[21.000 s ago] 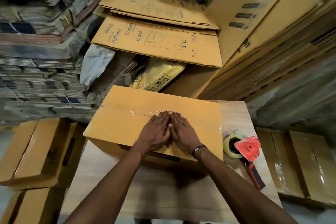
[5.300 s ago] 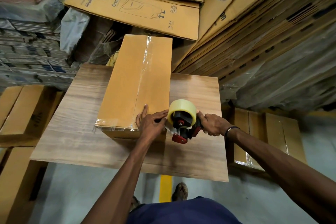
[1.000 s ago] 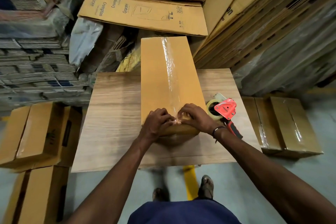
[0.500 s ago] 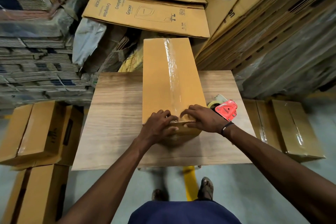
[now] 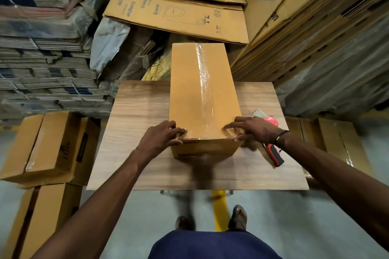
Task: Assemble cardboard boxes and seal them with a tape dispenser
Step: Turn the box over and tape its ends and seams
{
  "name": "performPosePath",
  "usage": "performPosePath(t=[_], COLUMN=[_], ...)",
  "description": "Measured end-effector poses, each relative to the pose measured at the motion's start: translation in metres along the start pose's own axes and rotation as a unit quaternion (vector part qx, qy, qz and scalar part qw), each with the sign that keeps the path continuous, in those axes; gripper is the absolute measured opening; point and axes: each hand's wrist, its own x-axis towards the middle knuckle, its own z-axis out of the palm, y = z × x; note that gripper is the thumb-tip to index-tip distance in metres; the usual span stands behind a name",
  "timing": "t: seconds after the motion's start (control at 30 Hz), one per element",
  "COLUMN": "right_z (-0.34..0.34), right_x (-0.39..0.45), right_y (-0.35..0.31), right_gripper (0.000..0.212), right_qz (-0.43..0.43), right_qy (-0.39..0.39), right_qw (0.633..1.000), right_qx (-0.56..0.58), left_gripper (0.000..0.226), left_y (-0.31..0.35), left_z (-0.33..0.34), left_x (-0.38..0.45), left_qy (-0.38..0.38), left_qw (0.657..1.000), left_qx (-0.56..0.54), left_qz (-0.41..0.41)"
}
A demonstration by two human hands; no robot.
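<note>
Packing warehouse or storeroom. Evidenced by flattened printed cartons (image 5: 176, 14) stacked against the walls, bundled corrugated sheets (image 5: 42, 52) piled high at left, sealed boxes (image 5: 48, 145) on bare concrete floor (image 5: 294, 216), plain wooden work table (image 5: 143, 111).

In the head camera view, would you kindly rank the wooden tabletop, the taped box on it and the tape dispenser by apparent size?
1. Wooden tabletop: largest.
2. Taped box: clearly smaller, though it overhangs the far edge.
3. Tape dispenser: smallest, but the right hand partly hides it, so its full extent is unsure.
</note>
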Motion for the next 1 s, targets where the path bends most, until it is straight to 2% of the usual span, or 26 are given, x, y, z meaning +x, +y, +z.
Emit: performPosePath(t=[0.1, 0.27, 0.4, 0.67, 0.77, 0.87, 1.0], right_z=[-0.001, -0.005, -0.006, 0.003, 0.002, -0.002, 0.005], right_x=[0.001, -0.003, -0.004, -0.002, -0.008, -0.013, -0.009], right_y=[-0.001, 0.006, 0.001, -0.009, -0.008, -0.005, -0.011], right_gripper=[0.054, 0.057, 0.062, 0.075, 0.082, 0.092, 0.096], right_qz=[-0.008, -0.004, 0.006, 0.059, 0.041, 0.029, 0.007], right_qy=[-0.013, -0.051, -0.041, 0.01, -0.012, -0.022, 0.004], right_qw=[1.0, 0.999, 0.999, 0.996, 0.999, 0.998, 0.993], right_qx=[0.016, 0.013, 0.036, 0.06, 0.024, -0.058, -0.121], left_gripper=[0.05, 0.05, 0.055, 0.063, 0.078, 0.086, 0.076], left_y=[-0.007, -0.009, -0.011, 0.017, 0.007, -0.003, 0.005], left_z=[-0.003, 0.001, 0.004, 0.016, 0.009, 0.0, -0.008], left_x=[-0.01, -0.011, -0.011, -0.011, -0.022, -0.028, -0.022], left_qy=[-0.019, -0.047, -0.047, 0.002, -0.029, -0.048, -0.034], left_qw=[0.999, 0.997, 0.995, 0.967, 0.973, 0.988, 0.996], left_qx=[-0.018, -0.068, -0.09, -0.193, -0.196, -0.125, -0.053], left_qz=[-0.02, -0.009, -0.01, -0.166, -0.121, -0.076, -0.063])
